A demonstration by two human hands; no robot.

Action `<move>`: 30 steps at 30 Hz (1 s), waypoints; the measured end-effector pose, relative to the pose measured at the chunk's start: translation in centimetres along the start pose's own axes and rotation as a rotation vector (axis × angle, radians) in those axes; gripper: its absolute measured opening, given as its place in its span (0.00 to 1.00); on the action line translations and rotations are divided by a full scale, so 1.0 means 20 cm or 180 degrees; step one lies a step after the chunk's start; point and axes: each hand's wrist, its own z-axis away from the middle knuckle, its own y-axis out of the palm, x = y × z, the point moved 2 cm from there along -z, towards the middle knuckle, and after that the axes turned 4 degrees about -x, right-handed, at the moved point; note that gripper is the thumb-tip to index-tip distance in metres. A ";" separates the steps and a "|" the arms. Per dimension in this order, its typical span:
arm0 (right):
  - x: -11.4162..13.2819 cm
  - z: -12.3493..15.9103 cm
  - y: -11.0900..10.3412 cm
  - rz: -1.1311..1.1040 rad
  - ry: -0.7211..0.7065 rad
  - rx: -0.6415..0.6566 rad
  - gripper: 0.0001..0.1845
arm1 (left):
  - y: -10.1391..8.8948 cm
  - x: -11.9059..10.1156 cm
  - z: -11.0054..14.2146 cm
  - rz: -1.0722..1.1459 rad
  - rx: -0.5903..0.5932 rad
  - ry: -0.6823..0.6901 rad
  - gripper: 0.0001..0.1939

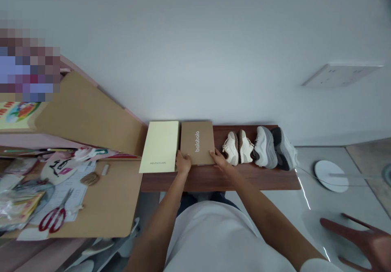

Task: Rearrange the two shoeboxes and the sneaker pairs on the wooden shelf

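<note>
A brown shoebox [197, 139] marked "balabala" lies on the dark wooden shelf [220, 182] against the wall. My left hand [183, 163] grips its left front corner, and my right hand [217, 158] clasps its right side near the front. Just left of it, a pale yellow box [160, 145] marked "MEIZHIYUAN" lies nearly alongside, close to my left fingers. To the right of my right hand stands a pair of small cream sneakers [245, 146] with brown trim. Beyond them is a larger white and grey pair of sneakers [265, 148], one tipped sideways with its dark sole showing.
On the left, a tan desk [113, 198] bears red-handled scissors [53, 219], papers and plastic packets. A cardboard-coloured panel [88, 109] rises behind it. A white round base [331, 176] and a reddish-brown stool [363, 239] stand on the floor at right. A socket plate [342, 74] is on the wall.
</note>
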 end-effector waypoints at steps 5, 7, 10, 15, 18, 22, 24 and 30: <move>0.00 0.06 -0.16 0.0554 -0.0912 -0.0550 0.41 | 0.00 -0.08 0.15 -0.0545 -0.0216 0.0096 0.43; -0.01 0.12 -0.29 0.0563 -0.1284 -0.0679 0.37 | 0.04 -0.12 0.24 -0.0556 -0.0108 0.0249 0.44; -0.04 0.19 -0.51 0.0630 -0.1495 -0.0959 0.32 | 0.19 -0.18 0.39 -0.0284 0.0275 0.0625 0.44; -0.08 0.21 -0.83 0.0881 -0.1407 -0.1382 0.29 | 0.52 -0.23 0.54 0.0138 0.0931 0.0872 0.40; -0.11 0.17 -0.93 0.1096 -0.1329 -0.1379 0.28 | 0.69 -0.21 0.53 0.0118 0.1031 0.0799 0.41; -0.15 0.11 -1.00 0.1655 -0.1072 -0.1370 0.26 | 0.86 -0.15 0.47 -0.0804 0.1092 0.0606 0.37; -0.15 0.08 -0.99 0.1963 -0.0990 -0.1282 0.25 | 0.91 -0.13 0.44 -0.1219 0.1194 0.0619 0.30; -0.16 0.02 -0.97 0.2437 -0.0846 -0.0747 0.19 | 0.98 -0.09 0.42 -0.1459 0.1404 0.0782 0.17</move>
